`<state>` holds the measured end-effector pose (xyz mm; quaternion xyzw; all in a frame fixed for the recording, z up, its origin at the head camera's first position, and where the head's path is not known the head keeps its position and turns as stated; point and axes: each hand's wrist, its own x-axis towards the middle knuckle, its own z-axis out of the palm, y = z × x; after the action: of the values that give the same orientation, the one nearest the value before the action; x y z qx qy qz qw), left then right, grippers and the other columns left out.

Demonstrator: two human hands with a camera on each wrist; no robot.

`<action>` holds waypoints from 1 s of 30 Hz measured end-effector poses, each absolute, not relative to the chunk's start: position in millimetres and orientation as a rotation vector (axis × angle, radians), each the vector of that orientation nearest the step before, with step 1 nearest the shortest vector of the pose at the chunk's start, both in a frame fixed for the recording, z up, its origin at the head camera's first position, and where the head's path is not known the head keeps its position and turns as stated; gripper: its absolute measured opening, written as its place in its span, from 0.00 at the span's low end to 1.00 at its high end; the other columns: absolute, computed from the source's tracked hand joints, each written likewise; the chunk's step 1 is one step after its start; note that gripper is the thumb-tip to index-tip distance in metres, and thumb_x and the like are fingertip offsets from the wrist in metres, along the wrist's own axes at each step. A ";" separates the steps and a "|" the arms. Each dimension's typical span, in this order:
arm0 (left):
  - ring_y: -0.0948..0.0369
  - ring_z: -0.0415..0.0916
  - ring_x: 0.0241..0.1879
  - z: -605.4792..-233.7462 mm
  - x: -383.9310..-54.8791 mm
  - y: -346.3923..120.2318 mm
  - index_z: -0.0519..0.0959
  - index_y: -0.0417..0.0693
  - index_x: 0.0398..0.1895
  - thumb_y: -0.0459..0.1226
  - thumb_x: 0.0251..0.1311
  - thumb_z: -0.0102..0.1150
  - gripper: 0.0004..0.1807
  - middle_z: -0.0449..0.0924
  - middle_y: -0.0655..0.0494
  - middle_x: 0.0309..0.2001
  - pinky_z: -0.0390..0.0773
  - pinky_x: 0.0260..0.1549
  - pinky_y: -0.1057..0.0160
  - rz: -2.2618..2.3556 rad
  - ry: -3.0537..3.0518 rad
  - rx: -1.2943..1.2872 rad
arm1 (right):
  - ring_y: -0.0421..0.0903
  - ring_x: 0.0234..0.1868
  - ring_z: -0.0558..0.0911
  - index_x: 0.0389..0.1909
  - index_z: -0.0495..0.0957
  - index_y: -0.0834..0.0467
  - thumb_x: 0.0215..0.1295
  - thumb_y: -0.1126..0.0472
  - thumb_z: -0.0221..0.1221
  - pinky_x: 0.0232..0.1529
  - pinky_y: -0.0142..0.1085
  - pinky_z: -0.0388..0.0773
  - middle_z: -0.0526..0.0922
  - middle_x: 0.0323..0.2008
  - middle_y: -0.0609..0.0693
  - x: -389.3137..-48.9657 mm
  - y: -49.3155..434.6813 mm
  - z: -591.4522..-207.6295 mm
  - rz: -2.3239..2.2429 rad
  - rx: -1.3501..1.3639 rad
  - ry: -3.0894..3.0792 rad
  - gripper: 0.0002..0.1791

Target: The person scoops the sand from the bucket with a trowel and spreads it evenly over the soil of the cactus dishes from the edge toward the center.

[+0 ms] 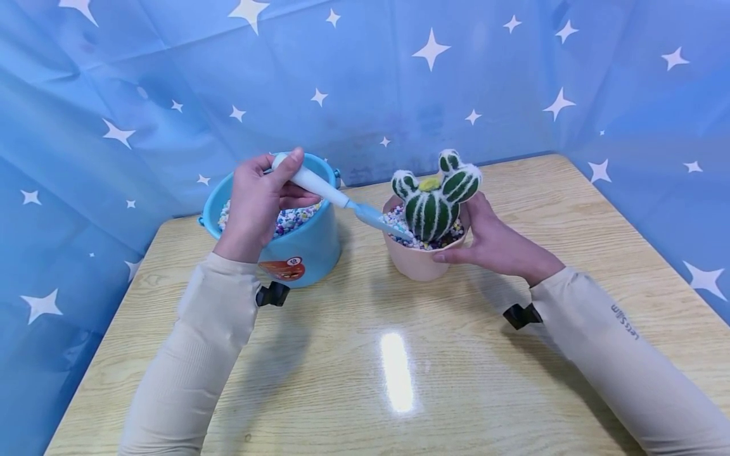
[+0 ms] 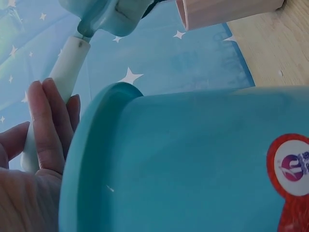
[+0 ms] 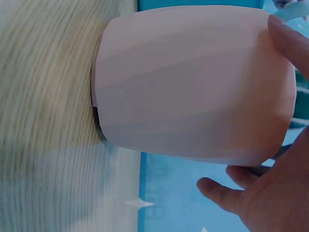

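My left hand (image 1: 258, 201) grips the white handle of a small trowel (image 1: 315, 184) above a light blue bucket (image 1: 319, 244). The trowel's blue blade slants down to the right, its tip at the pebbles inside a pale pink flowerpot (image 1: 419, 265). A fuzzy green cactus (image 1: 429, 215) with white stripes and a yellow top stands in this pot among multicoloured pebbles (image 1: 399, 220). With the thumb at the front rim, my right hand (image 1: 495, 244) holds the pot's right side; some of its fingers are hidden behind the pot. In the right wrist view, two fingertips extend past the pot wall (image 3: 193, 87).
Multicoloured pebbles (image 1: 293, 218) fill part of the bucket, which bears a red sticker (image 1: 285, 269). Both containers are on a wood-grain table (image 1: 342, 367). A blue curtain with white stars (image 1: 365, 82) borders the table's back and sides.
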<state>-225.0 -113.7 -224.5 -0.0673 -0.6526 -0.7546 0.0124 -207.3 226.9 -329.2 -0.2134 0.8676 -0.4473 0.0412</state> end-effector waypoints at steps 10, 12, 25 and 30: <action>0.52 0.86 0.29 -224.7 -224.6 -110.4 0.71 0.33 0.43 0.46 0.62 0.65 0.23 0.84 0.38 0.33 0.86 0.32 0.56 -2.309 -2.090 -0.183 | 0.55 0.73 0.45 0.77 0.37 0.49 0.49 0.49 0.76 0.72 0.61 0.45 0.44 0.72 0.60 -209.3 228.4 -332.8 -1.379 -0.677 2.651 0.66; 0.51 0.86 0.28 -224.3 -224.6 -109.7 0.71 0.33 0.43 0.47 0.61 0.66 0.24 0.84 0.38 0.33 0.86 0.33 0.56 -2.295 -2.097 -0.177 | 0.55 0.73 0.45 0.77 0.37 0.48 0.50 0.49 0.76 0.72 0.61 0.45 0.44 0.72 0.60 -209.3 228.5 -332.9 -1.380 -0.681 2.649 0.65; 0.50 0.86 0.30 -219.8 -223.6 -109.0 0.70 0.34 0.44 0.44 0.58 0.68 0.24 0.84 0.37 0.35 0.86 0.36 0.55 -2.289 -2.103 -0.200 | 0.55 0.73 0.47 0.78 0.38 0.47 0.51 0.48 0.75 0.72 0.59 0.47 0.45 0.72 0.60 -209.1 228.7 -332.9 -1.360 -0.702 2.672 0.64; 0.50 0.86 0.29 -218.5 -223.8 -109.7 0.71 0.33 0.42 0.42 0.59 0.68 0.22 0.84 0.36 0.35 0.86 0.36 0.54 -2.302 -2.059 -0.239 | 0.54 0.73 0.46 0.78 0.37 0.44 0.51 0.47 0.75 0.71 0.60 0.47 0.44 0.73 0.59 -208.5 229.4 -333.6 -1.357 -0.696 2.671 0.64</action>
<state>-223.8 -109.7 -218.5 -0.0771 -0.6645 -0.7430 0.0222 -208.5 229.4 -333.6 -0.2261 0.8680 -0.4409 0.0329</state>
